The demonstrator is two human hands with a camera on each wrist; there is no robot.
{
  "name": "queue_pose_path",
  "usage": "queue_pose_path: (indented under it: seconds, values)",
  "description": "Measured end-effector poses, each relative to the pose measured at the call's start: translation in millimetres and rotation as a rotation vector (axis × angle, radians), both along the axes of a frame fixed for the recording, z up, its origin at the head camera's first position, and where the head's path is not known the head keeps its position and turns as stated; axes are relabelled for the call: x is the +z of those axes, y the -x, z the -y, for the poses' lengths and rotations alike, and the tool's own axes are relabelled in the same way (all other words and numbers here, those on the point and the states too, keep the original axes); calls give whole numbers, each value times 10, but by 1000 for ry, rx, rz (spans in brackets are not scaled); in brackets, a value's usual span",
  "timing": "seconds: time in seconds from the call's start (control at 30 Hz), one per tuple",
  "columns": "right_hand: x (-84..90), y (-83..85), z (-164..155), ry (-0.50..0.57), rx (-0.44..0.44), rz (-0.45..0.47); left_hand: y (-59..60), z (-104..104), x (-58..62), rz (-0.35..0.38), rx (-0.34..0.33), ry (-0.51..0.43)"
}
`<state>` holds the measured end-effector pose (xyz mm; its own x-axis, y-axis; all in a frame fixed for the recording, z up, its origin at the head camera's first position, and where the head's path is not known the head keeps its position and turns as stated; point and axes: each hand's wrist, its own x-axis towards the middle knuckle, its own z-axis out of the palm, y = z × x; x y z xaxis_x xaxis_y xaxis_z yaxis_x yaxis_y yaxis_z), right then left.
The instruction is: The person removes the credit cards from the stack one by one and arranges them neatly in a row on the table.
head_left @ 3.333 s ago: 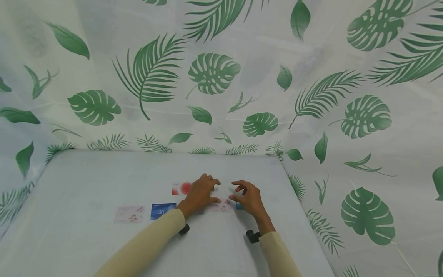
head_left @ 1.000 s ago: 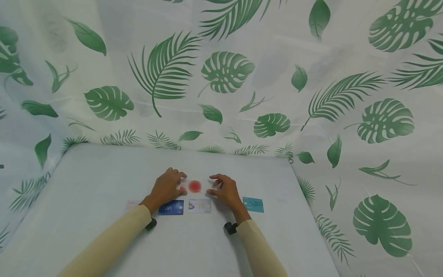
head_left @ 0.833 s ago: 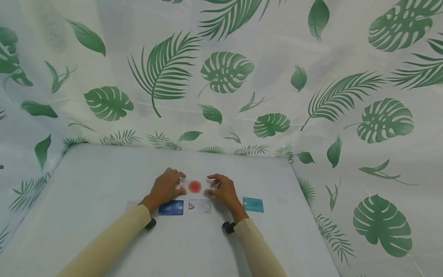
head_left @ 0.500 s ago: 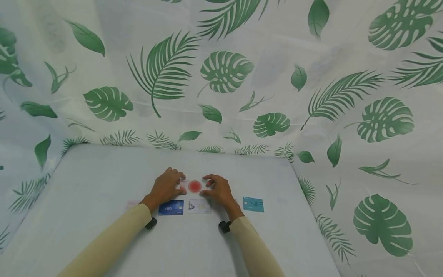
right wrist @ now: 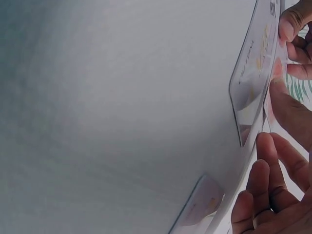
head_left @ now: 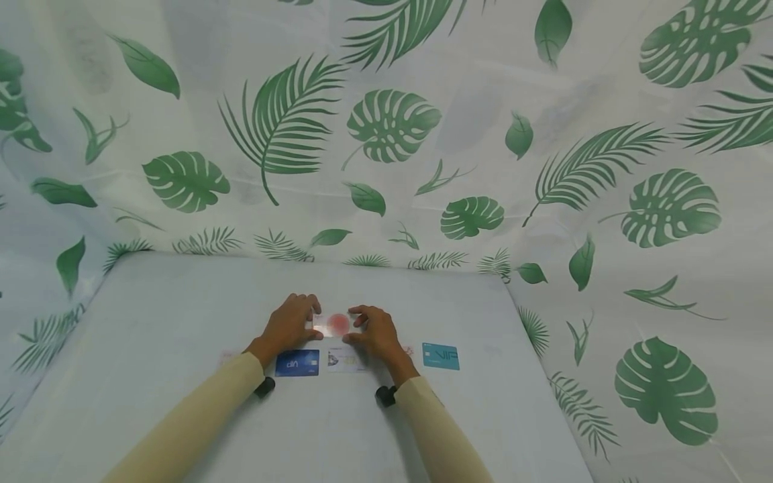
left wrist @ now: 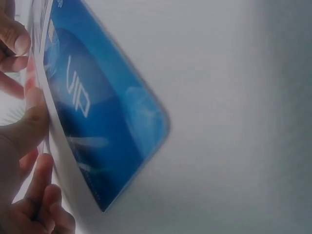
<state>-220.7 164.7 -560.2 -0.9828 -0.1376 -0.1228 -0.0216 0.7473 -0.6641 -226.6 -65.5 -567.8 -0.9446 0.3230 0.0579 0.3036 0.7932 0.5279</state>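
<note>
Nearest the person, two cream sleeves run up the white worktop [head_left: 181, 315], a small black wrist camera under each cuff. Just past the cuffs sits a row of cards: a blue card [head_left: 297, 363] by the left wrist, a pale card [head_left: 343, 359] half under the right wrist, and a teal card [head_left: 441, 356] off to the right, well apart from both hands.

Beyond that row is the red-dot card [head_left: 331, 325] — it lies between the hands, long axis running left-right. The left hand [head_left: 288, 326] pinches its left end, fingers curled over the edge, and the right hand [head_left: 373, 333] pinches the right end the same way. Both are about equally near, one on each short edge, so the card sits dead centre between them. It looks tipped up off the worktop a bit (the right wrist view shows a glossy card edge-on against the fingertips, so I'd guess lifted, but can't swear to it).

Behind everything — a leaf-print curtain [head_left: 392, 127] wraps the back and sides.
</note>
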Motion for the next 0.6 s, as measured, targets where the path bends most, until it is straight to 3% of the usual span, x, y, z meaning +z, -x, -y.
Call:
queue_pose_path:
  seconds: [0.6]
  values:
    - [-53,-54,8,-29,4,-88,-44,-53,-3,-5,9,-54]
